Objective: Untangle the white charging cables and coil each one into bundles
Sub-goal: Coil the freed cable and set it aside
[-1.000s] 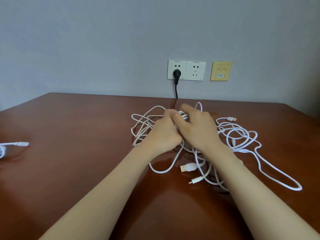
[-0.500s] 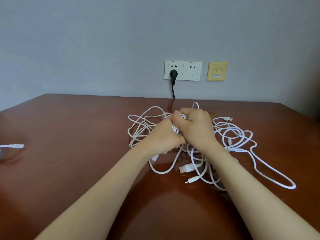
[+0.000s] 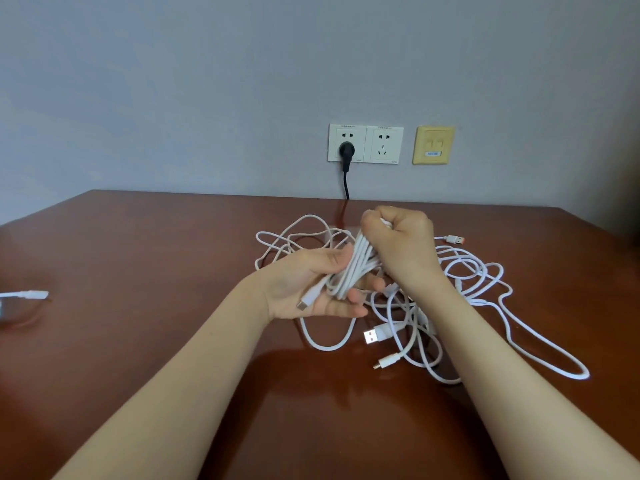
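Observation:
A tangle of white charging cables lies on the brown table. My right hand grips the top of a gathered bunch of cable strands in a fist. My left hand lies palm up under the lower end of that bunch, thumb over the strands, fingers loosely bent beneath; a grey-tipped plug rests on its palm. Loose USB plugs lie in front of the tangle, and an orange-tipped one lies behind my right hand.
Another white cable end lies at the table's far left edge. Wall sockets with a black plug and a yellow data port sit on the grey wall behind the table.
My left hand turned palm up and dropped lower, now cradling the strands. My right hand rose slightly, lifting the gathered bunch off the table.

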{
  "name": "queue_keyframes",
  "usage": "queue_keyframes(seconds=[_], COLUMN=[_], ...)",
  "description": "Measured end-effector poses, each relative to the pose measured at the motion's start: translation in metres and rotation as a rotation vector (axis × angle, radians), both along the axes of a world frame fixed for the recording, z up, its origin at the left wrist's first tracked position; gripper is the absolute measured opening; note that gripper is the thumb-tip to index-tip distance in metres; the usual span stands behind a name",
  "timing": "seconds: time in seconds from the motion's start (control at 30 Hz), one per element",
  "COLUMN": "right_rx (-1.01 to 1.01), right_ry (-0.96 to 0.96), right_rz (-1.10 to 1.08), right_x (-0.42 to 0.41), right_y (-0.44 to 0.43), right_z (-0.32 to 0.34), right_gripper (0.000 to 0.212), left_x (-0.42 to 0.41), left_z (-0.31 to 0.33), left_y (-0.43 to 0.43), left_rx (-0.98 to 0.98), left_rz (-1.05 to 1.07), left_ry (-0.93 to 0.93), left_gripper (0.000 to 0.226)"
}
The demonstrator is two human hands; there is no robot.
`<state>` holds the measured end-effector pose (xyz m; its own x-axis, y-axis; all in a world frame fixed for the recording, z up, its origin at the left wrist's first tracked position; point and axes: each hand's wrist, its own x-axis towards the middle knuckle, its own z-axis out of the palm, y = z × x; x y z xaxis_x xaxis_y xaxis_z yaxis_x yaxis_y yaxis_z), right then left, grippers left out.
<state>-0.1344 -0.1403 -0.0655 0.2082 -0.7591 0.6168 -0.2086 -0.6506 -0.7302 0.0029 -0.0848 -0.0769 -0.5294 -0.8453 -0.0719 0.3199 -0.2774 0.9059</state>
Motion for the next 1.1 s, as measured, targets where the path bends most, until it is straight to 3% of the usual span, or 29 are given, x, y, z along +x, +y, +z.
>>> queue_keyframes(seconds=[0.17,0.3,0.37,0.47,0.57,0.73,0.83,0.93,1.1], right_rx=[-0.034,0.002,0.008,0.021,0.073,0.452,0.501,0.438,0.075], right_ry=[0.198,0.366,0.379,0.396,0.439,0.239,0.295,0.322,0.342], right_rz=[-0.22,-0.346,-0.373,-0.371,-0.288,-0.003,0.046,0.087,0.149], right_x=[0.004,0.006,0.007,0.006,0.005,-0.001,-0.008,-0.011,-0.003], right_y=[0.0,0.003,0.002,-0.001,-0.003,-0.008,-0.008,-0.007,-0.001], right_z=[-0.004,-0.007,-0.006,-0.007,-0.008,0.005,0.006,0.006,0.004], right_gripper=[0.047,0.043,0.041,0.041,0.043,0.049,0.035,0.032,0.031], left_x=[-0.009,-0.024,-0.033,-0.041,-0.043,-0.024,-0.013,-0.011,-0.009], left_z=[0.017,0.017,0.015,0.012,0.008,0.007,0.007,0.008,0.009], left_y=[0.008,0.005,0.003,0.004,0.003,-0.008,-0.01,-0.012,-0.011], left_rx=[-0.058,-0.244,-0.342,-0.355,-0.356,-0.217,-0.207,-0.234,-0.166], left_rz=[0.221,0.347,0.404,0.482,0.541,0.66,0.675,0.645,0.487], left_ry=[-0.4,-0.997,-1.163,-1.196,-1.175,-1.058,-1.071,-1.143,-1.259], left_gripper=[0.016,0.012,0.011,0.022,0.015,0.022,0.026,0.022,0.02])
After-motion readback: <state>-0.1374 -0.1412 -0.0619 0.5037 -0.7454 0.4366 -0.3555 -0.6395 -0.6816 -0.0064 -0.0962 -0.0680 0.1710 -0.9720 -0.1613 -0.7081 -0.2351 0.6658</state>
